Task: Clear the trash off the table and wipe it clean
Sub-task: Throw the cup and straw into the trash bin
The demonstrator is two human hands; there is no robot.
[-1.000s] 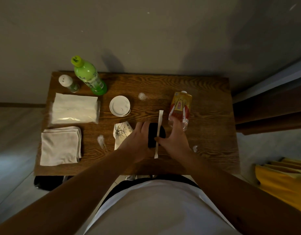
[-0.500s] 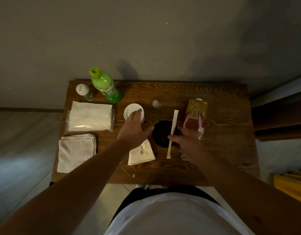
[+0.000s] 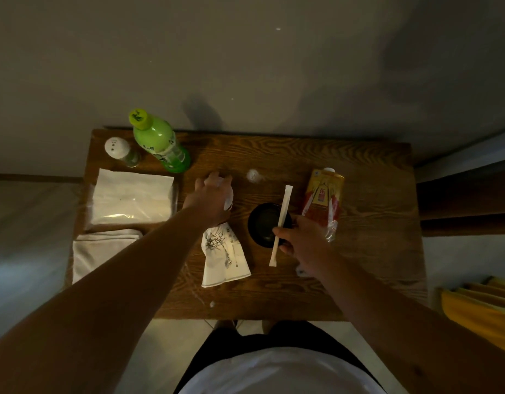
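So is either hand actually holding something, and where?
The right hand pinches the paper-wrapped chopsticks near the lower half. The left hand curls over the white lid, gripping its rim.

The left hand [image 3: 210,199] covers nearly all of the white lid [image 3: 228,199] near the middle of the worktop [image 3: 359,265]; only a sliver shows at the hand's right side, so how the fingers meet it cannot be told. The right hand [image 3: 302,240] hides the near rim of the black lid [image 3: 264,223] and a small white scrap [image 3: 300,272] beneath the wrist. The left forearm crosses the folded cloth [image 3: 94,251] at the worktop's near left corner. The yellow fabric [image 3: 478,311] runs off the picture's right edge. Printing on the green bottle [image 3: 160,143] and carton [image 3: 323,194] is too small to read.
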